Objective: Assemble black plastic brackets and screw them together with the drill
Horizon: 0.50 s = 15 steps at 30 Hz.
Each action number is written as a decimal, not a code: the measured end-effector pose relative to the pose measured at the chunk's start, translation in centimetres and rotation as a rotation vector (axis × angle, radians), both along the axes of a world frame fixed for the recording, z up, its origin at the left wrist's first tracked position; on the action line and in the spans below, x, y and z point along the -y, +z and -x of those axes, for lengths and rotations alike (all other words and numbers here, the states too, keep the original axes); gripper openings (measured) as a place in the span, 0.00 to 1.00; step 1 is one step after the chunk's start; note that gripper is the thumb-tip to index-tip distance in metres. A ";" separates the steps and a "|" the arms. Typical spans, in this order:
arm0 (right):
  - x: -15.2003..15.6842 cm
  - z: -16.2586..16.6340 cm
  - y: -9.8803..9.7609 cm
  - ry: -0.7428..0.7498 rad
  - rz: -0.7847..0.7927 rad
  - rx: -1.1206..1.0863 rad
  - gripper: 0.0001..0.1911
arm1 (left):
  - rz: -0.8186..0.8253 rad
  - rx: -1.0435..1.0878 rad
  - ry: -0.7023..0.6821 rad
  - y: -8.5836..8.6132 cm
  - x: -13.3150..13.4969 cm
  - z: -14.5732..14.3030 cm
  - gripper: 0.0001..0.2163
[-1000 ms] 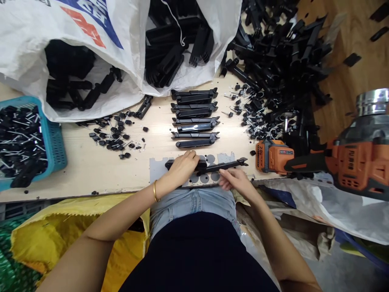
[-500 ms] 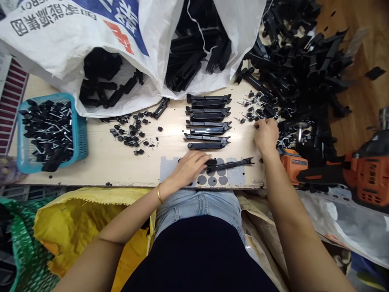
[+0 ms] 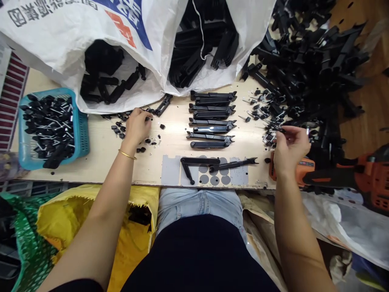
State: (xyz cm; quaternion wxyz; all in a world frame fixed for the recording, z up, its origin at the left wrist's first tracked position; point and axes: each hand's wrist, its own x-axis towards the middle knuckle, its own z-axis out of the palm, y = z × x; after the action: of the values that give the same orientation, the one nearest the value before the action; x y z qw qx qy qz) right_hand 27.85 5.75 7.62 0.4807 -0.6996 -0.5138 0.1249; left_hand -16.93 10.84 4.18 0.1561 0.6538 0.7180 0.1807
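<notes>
We have let go of the long black plastic hinged bar (image 3: 219,164), which now lies free on the grey plate (image 3: 170,170). Our left hand (image 3: 138,125) curls over small black caps (image 3: 148,141) (grip hidden). Our right hand (image 3: 288,148) pinches among black-headed metal pins (image 3: 261,107), catch unclear.

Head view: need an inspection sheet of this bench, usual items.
Surface: wooden bench, grey template at the near edge.
Job's things: hinged black arm lies on the template, untouched; row of assembled arms behind it.
Clutter: left pin pile, right pin pile, heap of black parts.
Grippers: left hand on the left pin pile; right hand pinching at the right pin pile; what they hold is too small to tell.
Cables: nothing seen.
Surroundings: white sacks, blue basket, orange drill, yellow bag.
</notes>
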 end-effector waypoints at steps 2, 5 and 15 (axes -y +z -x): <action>1.8 2.1 1.1 0.169 0.102 -0.298 0.08 | 0.006 -0.018 -0.007 -0.5 -0.3 0.5 0.09; 4.4 5.2 2.1 0.372 0.327 -0.553 0.09 | 0.003 -0.065 0.066 -0.9 -0.4 1.2 0.08; 6.3 8.9 -0.4 0.475 0.374 -0.318 0.06 | -0.060 -0.140 0.174 -1.5 0.4 2.1 0.04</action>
State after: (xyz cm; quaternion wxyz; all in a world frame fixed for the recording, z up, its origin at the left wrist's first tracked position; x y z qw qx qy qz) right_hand 18.91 -0.59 7.22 0.3757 -0.6082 -0.5493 0.4327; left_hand -19.01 10.48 2.71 0.0699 0.6043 0.7755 0.1689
